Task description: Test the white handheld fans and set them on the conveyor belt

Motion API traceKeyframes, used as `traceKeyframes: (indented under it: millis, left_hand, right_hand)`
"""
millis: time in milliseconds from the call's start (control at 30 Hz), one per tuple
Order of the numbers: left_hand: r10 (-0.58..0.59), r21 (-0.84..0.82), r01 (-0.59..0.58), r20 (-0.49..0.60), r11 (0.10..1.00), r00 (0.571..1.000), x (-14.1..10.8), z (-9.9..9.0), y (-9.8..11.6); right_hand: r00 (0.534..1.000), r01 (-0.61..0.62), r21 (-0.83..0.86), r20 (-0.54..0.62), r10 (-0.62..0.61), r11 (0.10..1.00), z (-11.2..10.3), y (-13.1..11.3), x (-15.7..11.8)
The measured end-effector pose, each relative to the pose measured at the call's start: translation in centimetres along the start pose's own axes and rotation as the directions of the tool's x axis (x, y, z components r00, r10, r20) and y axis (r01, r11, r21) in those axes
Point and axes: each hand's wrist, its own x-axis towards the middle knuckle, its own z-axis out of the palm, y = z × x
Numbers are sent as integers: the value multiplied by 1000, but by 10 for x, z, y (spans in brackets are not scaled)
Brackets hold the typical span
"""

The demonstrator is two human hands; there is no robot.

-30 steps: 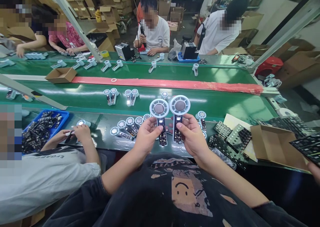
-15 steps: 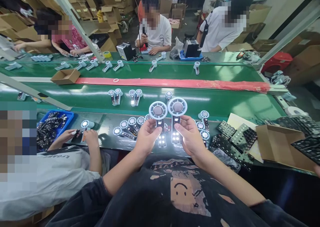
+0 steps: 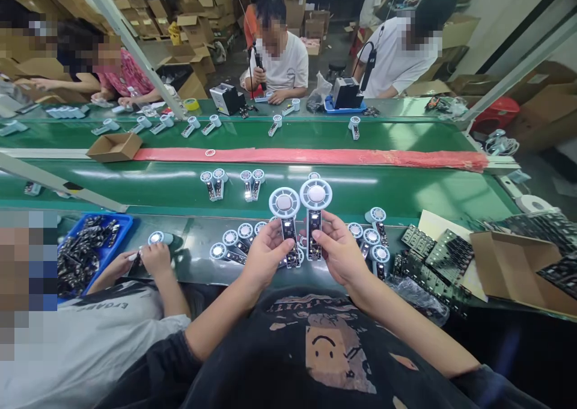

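Our left hand (image 3: 267, 249), fingers curled with the thumb pressing, grips one round-headed, pale blue plastic unit (image 3: 284, 203); our right hand (image 3: 337, 243), equally closed, grips its lookalike with a rounder glowing-white centre (image 3: 316, 194). Both stand upright, side by side, above the dark green worktop (image 3: 189, 258).

Assembly workshop — green conveyor belt (image 3: 406, 189), stacked cartons (image 3: 193, 27).
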Motion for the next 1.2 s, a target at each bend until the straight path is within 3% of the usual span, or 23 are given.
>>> traceKeyframes:
  millis: [167, 333, 467, 567, 733, 833, 933, 1100, 1200]
  left_hand:
    - [-32, 4, 31, 36, 999, 999, 19, -17, 9]
    - [-65, -26, 70, 154, 997, 986, 37, -23, 7]
    - [-82, -95, 114, 291, 989, 953, 43, -12, -3]
    - [-86, -108, 137, 382, 985, 920, 49, 2, -9]
    - [-167, -59, 200, 356, 978, 919, 79, 22, -23]
    - [-195, -29, 212, 288, 977, 938, 103, 27, -36]
    - [-259, 42, 256, 200, 966, 945, 120, 21, -50]
    - [-326, 149, 314, 61, 938, 943, 124, -16, -62]
    - [-338, 193, 356, -118, 914, 934, 120, -42, -60]
  right_hand:
    - [998, -26, 39, -62, 29, 999, 16, 4, 10]
    - [996, 22, -16, -83, -23, 1000, 22, 18, 17]
    - [982, 57, -208, -167, -93, 977, 14, 32, 29]
    - [965, 38, -419, -220, -142, 907, 1, 35, 46]
    - [955, 29, -554, -232, -187, 832, -22, 29, 83]
    - [954, -13, -585, -251, -165, 811, -36, 27, 123]
    - [939, -107, -613, -321, -123, 783, -54, 19, 191]
    - [898, -214, -692, -417, -139, 689, -103, -9, 328]
    - [869, -318, -740, -477, -130, 593, -139, -13, 379]
